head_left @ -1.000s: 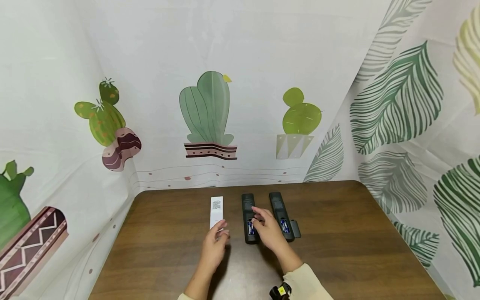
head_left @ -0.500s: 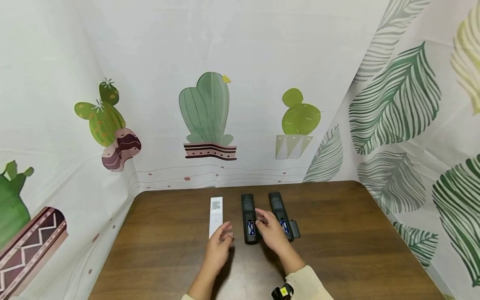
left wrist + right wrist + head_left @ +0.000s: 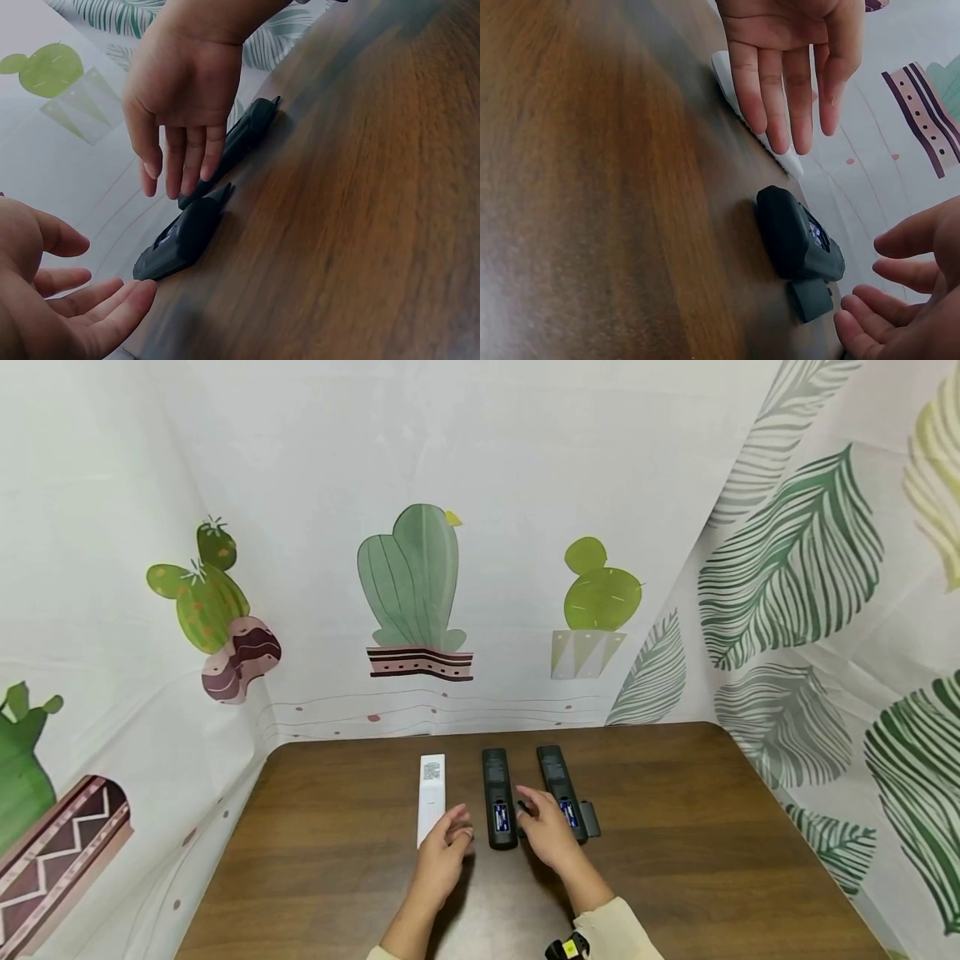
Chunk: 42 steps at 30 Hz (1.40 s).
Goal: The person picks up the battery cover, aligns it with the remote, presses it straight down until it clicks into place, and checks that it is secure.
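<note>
A black remote control (image 3: 496, 772) lies face down in the middle of the table, its battery bay holding blue batteries (image 3: 501, 817). Beside it, partly hidden by the right hand, is a small dark cover (image 3: 810, 300). My left hand (image 3: 441, 858) hovers between the white remote control (image 3: 431, 793) and the black one, fingers relaxed and holding nothing. Over the gap between the two black remotes is my right hand (image 3: 551, 833), its fingers loosely bent and also holding nothing. It hides part of the second black remote (image 3: 554, 768), whose battery bay is also uncovered.
A dark battery cover (image 3: 591, 818) lies against the right side of the second black remote. The brown wooden table (image 3: 697, 852) reaches back to a hanging cloth (image 3: 510, 610) printed with cacti and leaves.
My left hand has shifted slightly right and nearer to me. My right hand has drawn back to the right, off the middle black remote. All three remotes stay in place.
</note>
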{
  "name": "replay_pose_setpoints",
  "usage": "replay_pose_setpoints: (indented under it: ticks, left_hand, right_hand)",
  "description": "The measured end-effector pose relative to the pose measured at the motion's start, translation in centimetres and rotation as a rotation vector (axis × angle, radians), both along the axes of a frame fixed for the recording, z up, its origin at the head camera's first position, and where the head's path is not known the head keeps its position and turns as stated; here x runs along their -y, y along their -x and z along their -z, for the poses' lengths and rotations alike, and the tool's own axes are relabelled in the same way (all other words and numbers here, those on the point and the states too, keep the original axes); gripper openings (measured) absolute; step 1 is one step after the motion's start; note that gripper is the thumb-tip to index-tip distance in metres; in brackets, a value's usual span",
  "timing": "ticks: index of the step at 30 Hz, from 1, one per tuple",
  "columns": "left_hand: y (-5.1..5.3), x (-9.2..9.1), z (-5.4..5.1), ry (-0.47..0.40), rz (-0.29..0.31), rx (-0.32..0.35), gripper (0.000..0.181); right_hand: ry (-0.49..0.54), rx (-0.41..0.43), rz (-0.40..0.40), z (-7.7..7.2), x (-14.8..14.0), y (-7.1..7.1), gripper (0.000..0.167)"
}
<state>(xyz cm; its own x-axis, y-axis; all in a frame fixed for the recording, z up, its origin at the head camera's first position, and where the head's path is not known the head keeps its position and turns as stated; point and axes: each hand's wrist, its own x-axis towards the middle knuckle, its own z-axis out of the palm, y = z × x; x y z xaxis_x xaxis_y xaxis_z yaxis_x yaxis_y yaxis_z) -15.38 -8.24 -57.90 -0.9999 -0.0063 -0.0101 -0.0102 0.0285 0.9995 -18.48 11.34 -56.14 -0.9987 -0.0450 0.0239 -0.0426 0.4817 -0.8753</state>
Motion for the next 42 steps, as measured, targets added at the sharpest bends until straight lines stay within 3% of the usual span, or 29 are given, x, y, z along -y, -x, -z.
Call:
replay_pose_setpoints:
  ticks: [12,23,42]
  left_hand:
    - [0.1,-0.6,0.3,-0.001,0.021,0.024,0.050]
    - [0.0,-1.0,0.4,-0.051,0.078,0.073,0.052]
    - [0.3,-1.8,0.8,-0.039,0.119,0.098,0.056]
  right_hand:
    - [-0.030,0.049,0.027,0.3,-0.1,-0.5,0.046]
    - [-0.020,0.094,0.041,0.2,0.3,-0.6,0.051]
    - [-0.003,0.075,0.077,1.0,0.4,-0.4,0.050]
